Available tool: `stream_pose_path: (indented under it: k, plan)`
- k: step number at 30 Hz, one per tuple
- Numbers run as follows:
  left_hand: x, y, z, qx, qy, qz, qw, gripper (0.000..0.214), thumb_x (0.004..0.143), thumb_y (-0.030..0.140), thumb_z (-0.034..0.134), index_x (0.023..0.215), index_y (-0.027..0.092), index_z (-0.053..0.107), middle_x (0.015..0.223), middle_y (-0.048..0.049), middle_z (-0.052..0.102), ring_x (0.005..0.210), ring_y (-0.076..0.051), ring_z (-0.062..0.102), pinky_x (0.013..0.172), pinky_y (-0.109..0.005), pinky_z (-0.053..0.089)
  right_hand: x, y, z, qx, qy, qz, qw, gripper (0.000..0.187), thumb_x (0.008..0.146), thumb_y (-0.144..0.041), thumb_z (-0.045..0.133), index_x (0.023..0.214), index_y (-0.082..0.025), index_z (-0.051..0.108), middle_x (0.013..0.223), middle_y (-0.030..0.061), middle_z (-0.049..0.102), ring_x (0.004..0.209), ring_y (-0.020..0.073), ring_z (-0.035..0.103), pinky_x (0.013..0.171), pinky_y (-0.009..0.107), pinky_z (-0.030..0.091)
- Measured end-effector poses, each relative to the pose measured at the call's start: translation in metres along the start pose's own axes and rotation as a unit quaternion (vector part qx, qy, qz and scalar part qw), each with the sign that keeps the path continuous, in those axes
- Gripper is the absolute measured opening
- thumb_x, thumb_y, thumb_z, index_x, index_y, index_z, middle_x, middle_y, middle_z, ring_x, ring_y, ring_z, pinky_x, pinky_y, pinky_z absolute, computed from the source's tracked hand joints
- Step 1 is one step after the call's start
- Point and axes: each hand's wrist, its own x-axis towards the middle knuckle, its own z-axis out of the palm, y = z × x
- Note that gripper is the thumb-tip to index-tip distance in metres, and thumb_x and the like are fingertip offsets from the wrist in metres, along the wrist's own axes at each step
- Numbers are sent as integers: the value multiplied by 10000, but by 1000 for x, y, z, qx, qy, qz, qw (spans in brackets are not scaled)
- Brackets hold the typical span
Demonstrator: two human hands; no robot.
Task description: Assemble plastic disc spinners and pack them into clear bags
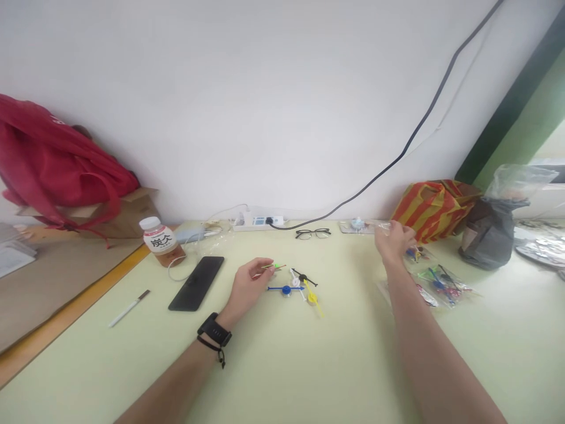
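My left hand (248, 287) is pinched on a small green spinner arrow (277, 267), just above the table. Close beside it lie a blue spinner arrow (286, 290), a white one (295, 281), a black one (302, 278) and a yellow one (312, 298), partly overlapping. My right hand (394, 241) reaches to the back right, fingers bent together at a clear plastic bag (378, 225); its fingertips are partly hidden. Under and beside that wrist are clear bags (441, 284) with more coloured arrows, and a smaller bag (417, 254) with colourful pieces.
A black phone (196, 284), a bottle (162, 242) and a white-and-brown stick (129, 308) lie left. Glasses (313, 234) and a power strip (260, 221) are along the wall. A striped bag (435, 209), grey bag (488, 232) and pile of discs (545, 250) stand right.
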Motion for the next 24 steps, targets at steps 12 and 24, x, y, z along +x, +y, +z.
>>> stream_pose_path:
  k: [12,24]
  plan:
    - [5,1,-7,-155,34,-88,983,467,640,401,923,1005,148,779,1154,-136,756,1030,-243,715,946,-373,586,-147,-68,73,31,-545,-322,773,350,942,-277,610,1283,-272,688,1315,63,696,1195,219,633,1031,356,498]
    - [15,-5,-23,-236,117,-107,959,250,803,290,782,1003,166,697,1057,-133,757,851,-194,736,833,-375,618,-150,-75,67,-12,-681,-308,664,176,776,-188,749,947,-212,780,865,9,709,756,155,642,686,248,500]
